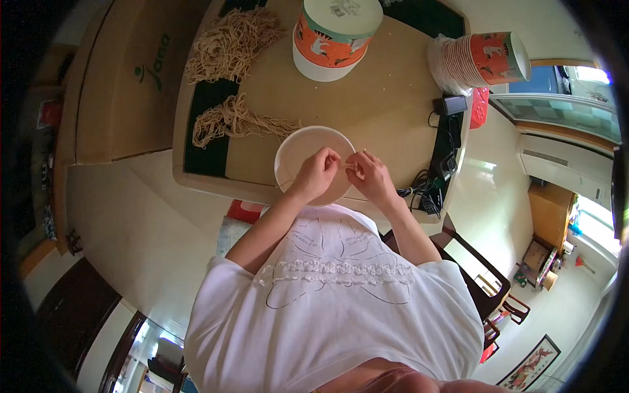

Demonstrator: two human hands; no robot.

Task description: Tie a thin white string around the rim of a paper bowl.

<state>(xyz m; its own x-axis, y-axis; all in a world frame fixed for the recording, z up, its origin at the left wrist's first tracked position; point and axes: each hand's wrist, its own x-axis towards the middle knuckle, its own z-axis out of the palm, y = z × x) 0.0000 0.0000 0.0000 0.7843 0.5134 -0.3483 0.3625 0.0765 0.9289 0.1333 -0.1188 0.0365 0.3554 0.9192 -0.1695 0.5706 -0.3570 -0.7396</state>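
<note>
At the near edge of the table sits a white round paper bucket (291,159), its open mouth facing up. Over its mouth is my left hand (316,175), fingers pinched on a thin light cord (344,166). My right hand (371,177), closed at the bucket's right rim, pinches the same cord a short way off. The exact fingertip grip is too small to make out. A bundle of beige cords (229,123) lies just beyond the bucket to the left, its loose ends reaching toward the rim.
A larger heap of beige cord (232,44) lies at the far left. Orange and green patterned buckets stand in a stack (331,49) at the back. More nested buckets (481,60) lie at the far right. A black adapter (450,105) and cables (426,190) line the right edge; a cardboard box (124,85) stands left.
</note>
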